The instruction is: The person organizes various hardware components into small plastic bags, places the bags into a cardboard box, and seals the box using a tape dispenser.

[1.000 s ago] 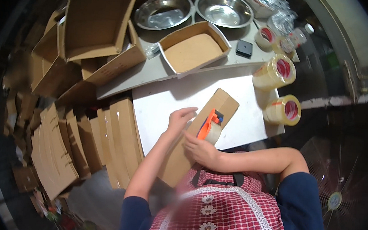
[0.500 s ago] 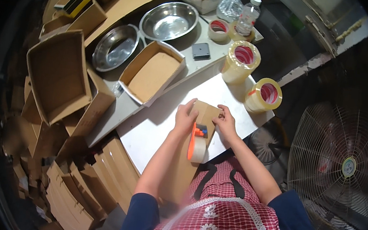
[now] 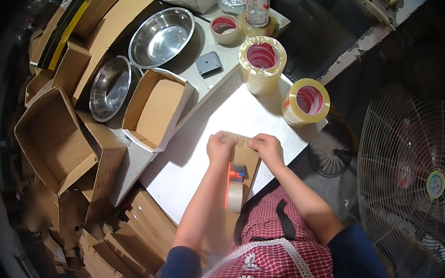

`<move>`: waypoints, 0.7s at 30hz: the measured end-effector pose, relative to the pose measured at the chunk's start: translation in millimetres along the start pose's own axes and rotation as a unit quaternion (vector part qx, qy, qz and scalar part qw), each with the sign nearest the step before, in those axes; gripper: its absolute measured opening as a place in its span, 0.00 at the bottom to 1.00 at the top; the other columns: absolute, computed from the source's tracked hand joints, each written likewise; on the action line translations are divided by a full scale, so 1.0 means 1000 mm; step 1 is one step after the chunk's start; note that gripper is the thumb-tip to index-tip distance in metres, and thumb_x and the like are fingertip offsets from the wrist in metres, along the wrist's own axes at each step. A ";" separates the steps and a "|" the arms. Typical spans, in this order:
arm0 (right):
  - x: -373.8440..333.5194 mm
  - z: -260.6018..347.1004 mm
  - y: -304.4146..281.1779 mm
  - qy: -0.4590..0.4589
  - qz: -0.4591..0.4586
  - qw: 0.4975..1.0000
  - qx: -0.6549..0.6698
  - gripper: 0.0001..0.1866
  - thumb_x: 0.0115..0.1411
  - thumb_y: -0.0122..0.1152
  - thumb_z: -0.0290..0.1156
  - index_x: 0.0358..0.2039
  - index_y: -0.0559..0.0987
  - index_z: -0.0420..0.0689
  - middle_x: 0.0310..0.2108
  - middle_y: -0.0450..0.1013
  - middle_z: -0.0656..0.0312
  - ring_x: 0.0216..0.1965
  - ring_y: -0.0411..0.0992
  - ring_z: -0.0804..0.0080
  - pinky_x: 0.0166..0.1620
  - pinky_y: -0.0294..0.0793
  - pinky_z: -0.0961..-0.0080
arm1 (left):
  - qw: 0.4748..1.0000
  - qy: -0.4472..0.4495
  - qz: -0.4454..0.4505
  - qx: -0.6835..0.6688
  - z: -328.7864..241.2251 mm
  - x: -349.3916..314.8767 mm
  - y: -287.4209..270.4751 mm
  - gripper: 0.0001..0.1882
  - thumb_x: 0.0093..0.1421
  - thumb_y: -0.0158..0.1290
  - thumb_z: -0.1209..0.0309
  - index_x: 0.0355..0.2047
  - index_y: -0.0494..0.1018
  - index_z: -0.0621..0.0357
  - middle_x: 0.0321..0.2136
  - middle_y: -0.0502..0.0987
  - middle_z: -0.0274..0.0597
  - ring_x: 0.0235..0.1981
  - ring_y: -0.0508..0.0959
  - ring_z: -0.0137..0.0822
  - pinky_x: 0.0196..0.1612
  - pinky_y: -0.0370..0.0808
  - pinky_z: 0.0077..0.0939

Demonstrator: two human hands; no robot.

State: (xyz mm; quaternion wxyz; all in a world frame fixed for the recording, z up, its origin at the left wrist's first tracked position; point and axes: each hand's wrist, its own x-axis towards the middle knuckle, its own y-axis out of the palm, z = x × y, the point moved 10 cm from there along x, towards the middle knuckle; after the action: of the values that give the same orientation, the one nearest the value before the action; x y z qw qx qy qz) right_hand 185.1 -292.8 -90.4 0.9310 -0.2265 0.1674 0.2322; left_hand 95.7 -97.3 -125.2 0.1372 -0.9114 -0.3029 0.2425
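Note:
A flat piece of brown cardboard [image 3: 247, 153] lies on the white tabletop in front of me, its near end reaching toward my apron. My left hand [image 3: 221, 148] is closed on its far left corner, fingers curled at the edge. At the far right corner my right hand [image 3: 268, 148] pinches the same cardboard between thumb and fingers. On the cardboard, between my forearms, rests an orange tape dispenser [image 3: 234, 193] with a pale roll and a blue part; neither hand touches it.
Tall stacks of clear tape rolls [image 3: 262, 72] [image 3: 306, 103] stand at the table's far right. An open box [image 3: 152, 107], steel bowls [image 3: 162, 38] and a small grey device [image 3: 208, 64] sit farther back. Cardboard boxes [image 3: 52, 137] crowd the left. A caged fan [image 3: 434, 184] stands right.
My view has turned, so the bowls and boxes sit farther left. Both hands have drawn closer together at the cardboard's far edge, their fingers curling in more.

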 end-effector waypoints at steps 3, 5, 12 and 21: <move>0.004 0.003 -0.003 -0.042 -0.020 0.999 -0.005 0.13 0.53 0.67 0.36 0.36 0.86 0.44 0.27 0.80 0.54 0.31 0.80 0.61 0.39 0.77 0.69 | 0.999 0.032 -0.018 0.007 -0.022 -0.011 -0.005 0.10 0.56 0.66 0.69 0.36 0.81 0.59 0.36 0.78 0.36 0.39 0.72 0.31 0.49 0.70 0.28; 0.005 0.003 -0.008 -0.067 -0.028 0.997 0.015 0.12 0.54 0.66 0.36 0.37 0.86 0.45 0.28 0.79 0.53 0.32 0.79 0.60 0.39 0.77 0.68 | 0.995 0.095 -0.042 0.009 -0.038 -0.019 -0.016 0.09 0.57 0.64 0.68 0.37 0.82 0.57 0.41 0.77 0.37 0.45 0.71 0.35 0.54 0.68 0.30; -0.028 0.038 0.004 -0.270 0.004 0.943 -0.197 0.12 0.59 0.64 0.38 0.38 0.85 0.44 0.34 0.72 0.53 0.40 0.72 0.53 0.46 0.74 0.61 | 0.939 0.284 0.068 0.181 -0.033 -0.038 -0.010 0.11 0.66 0.51 0.63 0.43 0.81 0.51 0.54 0.69 0.47 0.57 0.61 0.51 0.64 0.56 0.47; -0.078 -0.030 -0.040 -0.129 -0.007 0.979 -0.155 0.16 0.55 0.71 0.44 0.29 0.86 0.41 0.29 0.70 0.57 0.31 0.72 0.60 0.35 0.72 0.64 | 0.916 0.341 0.102 0.183 -0.052 -0.087 0.046 0.08 0.61 0.57 0.59 0.35 0.81 0.46 0.46 0.73 0.41 0.53 0.66 0.45 0.57 0.55 0.45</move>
State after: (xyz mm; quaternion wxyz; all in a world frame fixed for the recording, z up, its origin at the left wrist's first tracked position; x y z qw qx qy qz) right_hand 134.5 -366.7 -69.2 0.8999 -0.3375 0.0068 0.2762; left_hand 84.2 -192.3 -68.2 0.3711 -0.9237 -0.0933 -0.0189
